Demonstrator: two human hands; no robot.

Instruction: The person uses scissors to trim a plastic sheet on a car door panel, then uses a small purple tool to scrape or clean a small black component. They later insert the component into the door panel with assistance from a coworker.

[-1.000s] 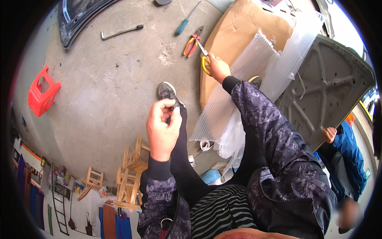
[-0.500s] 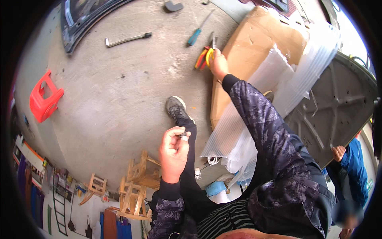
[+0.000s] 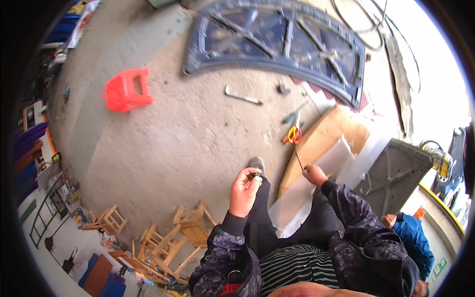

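My left hand (image 3: 242,193) is closed, pinching a small dark piece (image 3: 256,174) between thumb and fingertips; its kind cannot be made out. My right hand (image 3: 315,175) grips a thin dark rod-like tool (image 3: 299,159), its shaft pointing away from me over the edge of the brown cardboard (image 3: 309,143). Beyond that tip, scissors (image 3: 295,133) with yellow and red handles lie on the floor. A teal-handled screwdriver (image 3: 291,117) rests just past them. Clear ribbed plastic sheeting (image 3: 302,200) partly covers the cardboard beneath my right forearm.
A dark car hood (image 3: 287,39) lies underside up at the far side. Between us are an L-shaped wrench (image 3: 242,96) and a small dark block (image 3: 283,89). A red plastic stool (image 3: 129,90) is left; wooden stools (image 3: 193,227) stand nearer. At right, a blue-sleeved person (image 3: 413,237) touches a grey panel (image 3: 396,178).
My right hand has left the scissors on the floor, drawn back toward me and now holds the thin rod. My left hand still pinches the small piece. The view has shifted.
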